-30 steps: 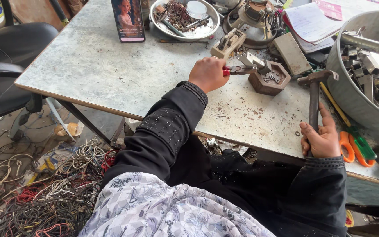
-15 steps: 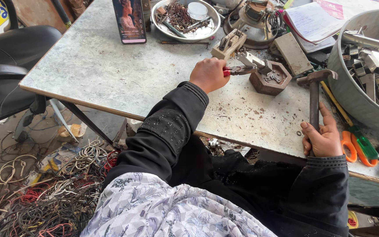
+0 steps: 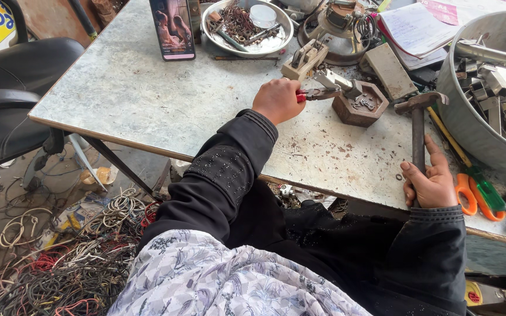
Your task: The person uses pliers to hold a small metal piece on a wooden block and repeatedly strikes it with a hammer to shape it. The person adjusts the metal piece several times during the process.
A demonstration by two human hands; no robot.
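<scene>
L hand (image 3: 278,100) gripping red-handled pliers (image 3: 317,94), pinning metal piece (image 3: 338,82) on hexagonal block (image 3: 360,105); R hand (image 3: 431,184) fisting hammer (image 3: 418,126). Next: aimed strike, prob.

1 hammer (image 3: 418,126), 1 pliers (image 3: 317,93), 2 bowls (image 3: 247,28).

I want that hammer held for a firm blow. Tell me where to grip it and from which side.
Grip the hammer low on its handle, coming from the near table edge, as the right hand does now: the handle points at the person, the head away toward the block.
</scene>
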